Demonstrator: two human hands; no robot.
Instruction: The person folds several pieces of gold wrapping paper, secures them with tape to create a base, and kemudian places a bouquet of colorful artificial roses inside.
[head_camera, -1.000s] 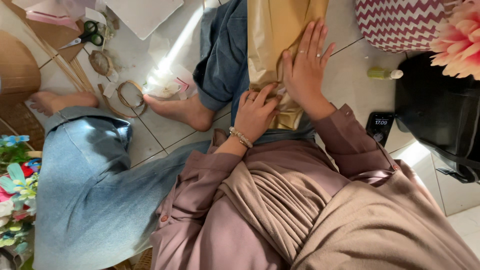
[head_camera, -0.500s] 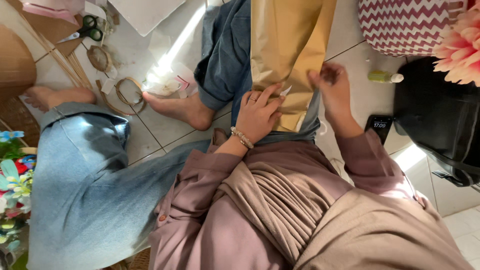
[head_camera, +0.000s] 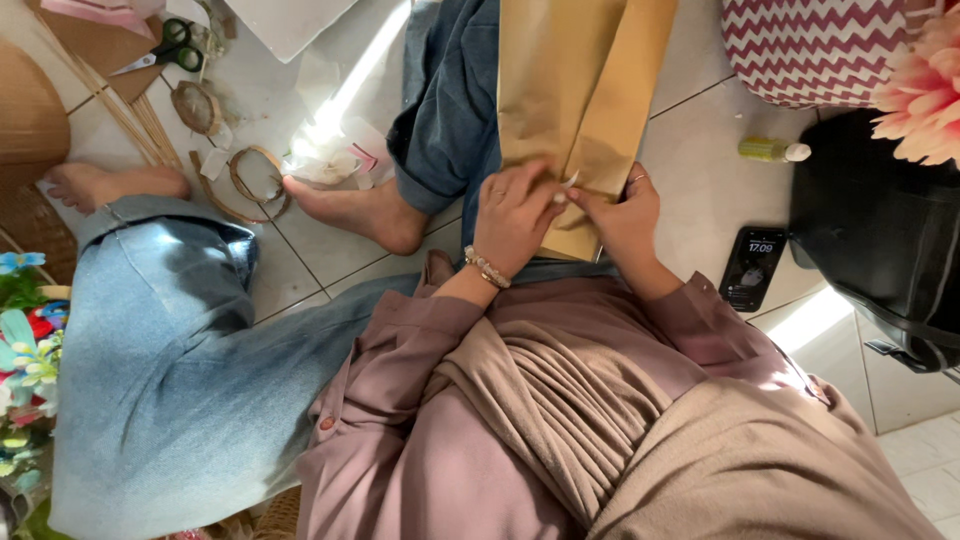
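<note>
Your left hand (head_camera: 515, 215) and right hand (head_camera: 620, 215) pinched the gold paper (head_camera: 580, 90) at its lower edge; uneven pulling could have torn it.

Seen from above, a person sits on a tiled floor (head_camera: 700, 170) with a long sheet of golden-brown paper (head_camera: 570, 90) over their lap. The left hand (head_camera: 515, 215) and right hand (head_camera: 620, 215) meet at the paper's near end, fingers pinching its fold. Right of the paper lie a dark phone (head_camera: 752, 267) and a small yellow-green bottle (head_camera: 772, 150). Far left of the paper lie green-handled scissors (head_camera: 165, 52).
</note>
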